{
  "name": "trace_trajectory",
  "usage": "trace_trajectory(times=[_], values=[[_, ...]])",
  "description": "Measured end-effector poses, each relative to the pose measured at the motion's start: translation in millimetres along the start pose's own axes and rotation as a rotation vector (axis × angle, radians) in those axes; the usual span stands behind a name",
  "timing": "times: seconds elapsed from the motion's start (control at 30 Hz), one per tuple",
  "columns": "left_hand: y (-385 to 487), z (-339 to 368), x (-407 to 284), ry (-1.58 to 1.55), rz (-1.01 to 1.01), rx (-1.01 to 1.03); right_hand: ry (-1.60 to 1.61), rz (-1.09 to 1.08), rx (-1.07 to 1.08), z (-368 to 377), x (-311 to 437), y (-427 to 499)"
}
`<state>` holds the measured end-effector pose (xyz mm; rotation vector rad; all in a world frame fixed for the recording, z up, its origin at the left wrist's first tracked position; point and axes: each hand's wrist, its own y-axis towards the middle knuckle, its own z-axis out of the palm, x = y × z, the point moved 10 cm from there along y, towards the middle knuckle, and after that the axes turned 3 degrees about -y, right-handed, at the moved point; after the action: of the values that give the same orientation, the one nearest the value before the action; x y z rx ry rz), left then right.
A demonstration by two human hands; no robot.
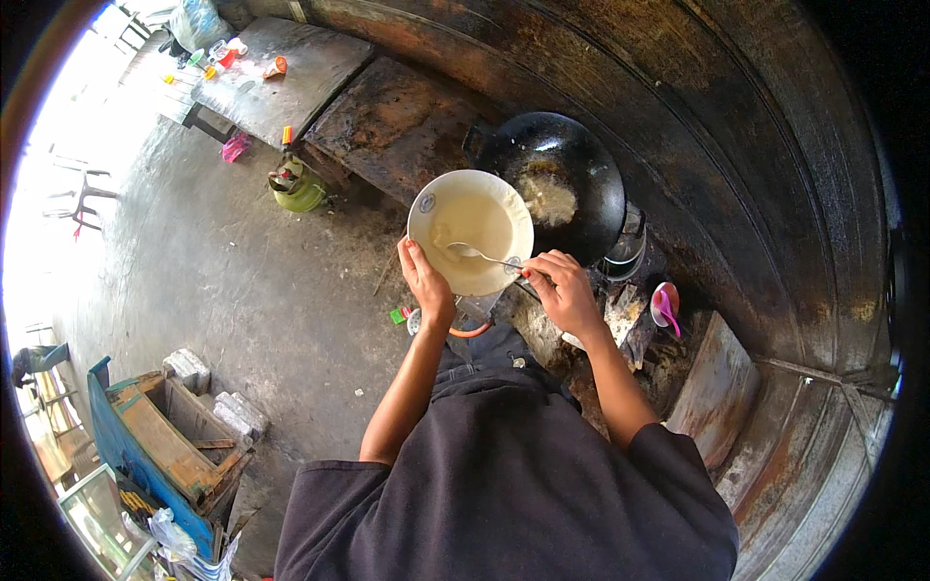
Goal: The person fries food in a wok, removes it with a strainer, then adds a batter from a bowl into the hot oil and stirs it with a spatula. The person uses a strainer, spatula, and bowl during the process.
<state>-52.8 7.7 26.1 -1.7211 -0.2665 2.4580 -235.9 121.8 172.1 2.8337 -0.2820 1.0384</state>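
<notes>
My left hand (427,289) grips the left side of a white bowl (524,221), its thumb at the rim. Pale, creamy batter (479,210) fills the lower part of the bowl. Between the fingers of my right hand (561,290) is the handle of a metal spoon (465,250), whose head lies in the batter. Just beyond the bowl, to the right, sits a black wok (596,174). A pale, frothy mass of food (548,197) lies in the wok, partly in dark oil. The bowl covers part of the wok's left edge.
A green gas cylinder (299,190) stands on the floor to the left, beside a wooden table (320,51). Right of the wok are a metal pot (625,256) and a small bowl with a pink spoon (665,305). Dark plank walls (697,131) curve behind. A wooden cabinet (163,436) stands lower left.
</notes>
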Motion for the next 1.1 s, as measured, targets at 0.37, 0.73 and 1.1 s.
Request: trace_trajectory(times=[0.37,0.73,1.1], values=[[2.1,-26.6,-3.2,-0.033,-0.005,-0.051,0.146,0.171,0.063,29.2,-13.8,2.8],[-4.4,-31.5,-11.1,0.032,0.03,-0.031,0.995,0.628,0.062,92.6,-45.8,-19.0],[-3.9,-40.6,14.8,-0.115,-0.026,-0.08,1.4,0.717,-0.034,84.4,-86.0,-32.7]])
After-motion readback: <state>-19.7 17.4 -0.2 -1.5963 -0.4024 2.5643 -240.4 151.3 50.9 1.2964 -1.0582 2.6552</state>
